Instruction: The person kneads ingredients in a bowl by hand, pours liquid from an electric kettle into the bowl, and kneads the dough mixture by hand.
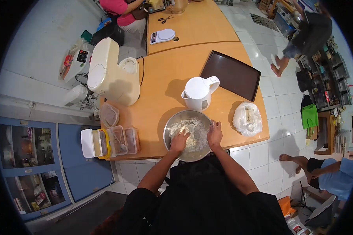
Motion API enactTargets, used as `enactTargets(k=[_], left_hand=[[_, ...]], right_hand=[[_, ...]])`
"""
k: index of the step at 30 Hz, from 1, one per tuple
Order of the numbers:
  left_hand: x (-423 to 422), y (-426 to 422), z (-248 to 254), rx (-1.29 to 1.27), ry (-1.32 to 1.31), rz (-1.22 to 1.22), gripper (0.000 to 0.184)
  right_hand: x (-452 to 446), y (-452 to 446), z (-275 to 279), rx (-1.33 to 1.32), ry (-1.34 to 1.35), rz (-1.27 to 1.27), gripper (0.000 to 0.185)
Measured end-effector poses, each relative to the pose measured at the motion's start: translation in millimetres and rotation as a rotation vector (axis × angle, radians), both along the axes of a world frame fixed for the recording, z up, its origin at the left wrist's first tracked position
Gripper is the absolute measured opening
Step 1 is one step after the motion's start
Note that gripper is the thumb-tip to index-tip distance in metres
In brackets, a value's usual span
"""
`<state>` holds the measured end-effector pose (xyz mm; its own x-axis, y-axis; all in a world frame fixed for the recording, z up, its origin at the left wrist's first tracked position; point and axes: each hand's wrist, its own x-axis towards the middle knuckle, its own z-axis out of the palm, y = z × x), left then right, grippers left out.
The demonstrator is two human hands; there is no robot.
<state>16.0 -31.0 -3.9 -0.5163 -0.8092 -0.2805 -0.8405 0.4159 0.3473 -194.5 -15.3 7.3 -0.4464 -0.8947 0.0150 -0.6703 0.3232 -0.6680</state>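
Observation:
A steel mixing bowl stands at the table's near edge, close against my body. Inside it lies a pale, shaggy flour dough, with loose flour around it. My left hand reaches into the bowl, its fingers curled into the dough and partly covered by it. On the right side, my right hand grips the bowl's rim, thumb toward the inside. Just beyond the bowl stands a white electric kettle. A white plastic bag with pale contents sits to the right.
A cream stand mixer and plastic tubs occupy the table's left side. A dark baking tray lies at the back right. Farther off are a kitchen scale and scissors. Other people are at the far table and on the right.

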Motion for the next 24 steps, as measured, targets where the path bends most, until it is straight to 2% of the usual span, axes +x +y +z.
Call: enactTargets(k=[3,5,8,9,11,12,15,18,21,24], left_hand=[[-8,10,6,0.165,0.020,0.095,0.061],[-9,12,18,0.324,0.017,0.124,0.064],[-16,30,23,0.427,-0.042,0.134,0.073],[-11,27,25,0.465,0.027,0.058,0.081],[-6,30,27,0.403,0.106,0.146,0.082],[-8,29,45,0.371,0.145,0.187,0.083],[-10,27,90,0.100,0.236,0.112,0.082],[-12,18,121,0.024,0.302,0.161,0.081],[-9,16,108,-0.027,0.374,0.208,0.078],[-12,15,85,0.145,0.309,0.269,0.077]], right_hand=[[0,1,-2,0.006,0.052,0.002,0.034],[-1,1,0,0.002,0.032,0.025,0.032],[0,0,2,0.025,0.057,0.069,0.030],[1,2,2,0.042,0.074,0.085,0.029],[-1,3,0,0.032,0.026,0.112,0.026],[-2,3,-1,0.028,0.003,0.122,0.025],[0,0,4,-0.003,0.002,0.149,0.026],[-1,-2,3,-0.005,-0.002,0.167,0.028],[-1,-2,3,0.003,0.012,0.151,0.029],[-1,-1,5,-0.020,-0.008,0.153,0.029]])
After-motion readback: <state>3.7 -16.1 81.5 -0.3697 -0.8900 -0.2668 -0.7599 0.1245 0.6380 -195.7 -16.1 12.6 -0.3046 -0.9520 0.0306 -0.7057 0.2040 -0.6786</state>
